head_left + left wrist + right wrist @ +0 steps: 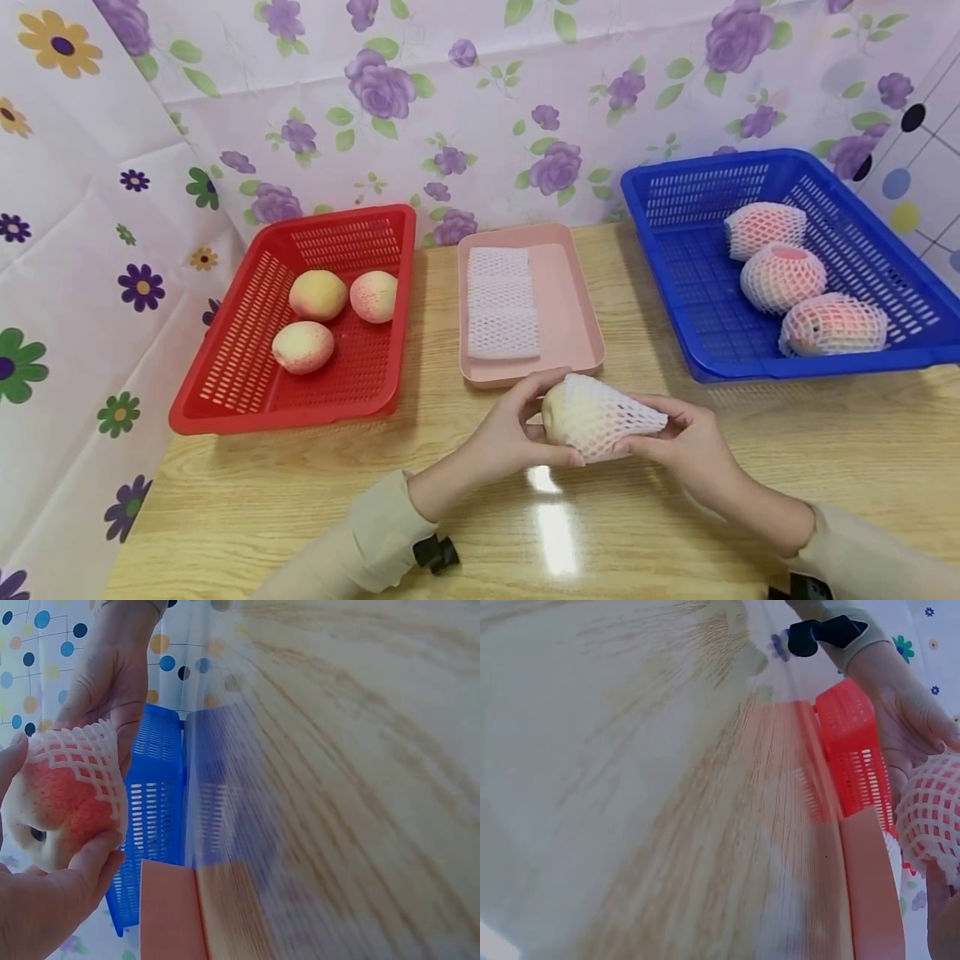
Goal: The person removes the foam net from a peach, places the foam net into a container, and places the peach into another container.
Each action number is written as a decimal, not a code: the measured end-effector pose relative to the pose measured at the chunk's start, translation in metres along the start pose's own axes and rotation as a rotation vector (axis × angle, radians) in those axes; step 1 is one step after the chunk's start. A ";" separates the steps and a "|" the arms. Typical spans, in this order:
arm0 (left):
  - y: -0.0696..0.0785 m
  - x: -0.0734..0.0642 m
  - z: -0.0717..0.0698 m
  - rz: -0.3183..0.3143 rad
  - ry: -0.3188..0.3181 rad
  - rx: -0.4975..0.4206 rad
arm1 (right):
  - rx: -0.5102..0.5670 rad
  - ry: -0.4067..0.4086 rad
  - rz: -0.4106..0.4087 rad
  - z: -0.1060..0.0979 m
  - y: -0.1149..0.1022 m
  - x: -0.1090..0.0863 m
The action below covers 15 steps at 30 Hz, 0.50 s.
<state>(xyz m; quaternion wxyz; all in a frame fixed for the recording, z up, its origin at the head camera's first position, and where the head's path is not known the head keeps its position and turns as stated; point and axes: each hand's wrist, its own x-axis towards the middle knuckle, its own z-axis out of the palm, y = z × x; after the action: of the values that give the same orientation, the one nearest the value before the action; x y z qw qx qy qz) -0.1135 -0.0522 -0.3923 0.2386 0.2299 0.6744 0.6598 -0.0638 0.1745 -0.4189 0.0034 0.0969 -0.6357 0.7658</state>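
Observation:
Between both hands is a peach (552, 415) partly covered by a white foam net sleeve (611, 421). My left hand (510, 433) grips the peach at its bare left end, thumb below and fingers behind. At the other side, my right hand (693, 454) pinches the narrow tail of the sleeve. The left wrist view shows the peach's red flank (64, 799) and stem hollow outside the mesh. In the right wrist view the mesh (934, 810) is stretched around the fruit, which is cut off by the frame edge.
A red basket (292, 417) at left holds three bare peaches (318, 295). Behind the hands, a pink tray (566, 292) carries flat foam net sleeves (502, 304). The blue basket (682, 275) at right holds three netted peaches (783, 279). A flowered cloth (480, 108) hangs behind the wooden table (300, 492).

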 end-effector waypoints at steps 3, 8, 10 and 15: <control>0.000 0.000 -0.002 0.001 0.007 0.000 | 0.047 -0.013 -0.013 -0.001 0.001 0.001; 0.002 0.000 -0.004 -0.010 -0.004 -0.012 | 0.052 -0.007 -0.036 -0.002 0.001 0.002; 0.002 -0.001 -0.005 -0.010 -0.005 -0.016 | 0.039 0.011 -0.036 -0.001 0.000 0.002; 0.002 -0.002 -0.007 -0.012 0.006 -0.037 | -0.011 0.053 -0.041 -0.001 -0.003 0.002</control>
<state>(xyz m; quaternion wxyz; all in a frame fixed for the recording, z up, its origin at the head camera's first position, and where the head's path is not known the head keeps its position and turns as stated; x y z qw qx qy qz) -0.1159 -0.0590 -0.3905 0.2447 0.2194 0.6643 0.6713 -0.0660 0.1757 -0.4158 0.0362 0.0895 -0.6374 0.7645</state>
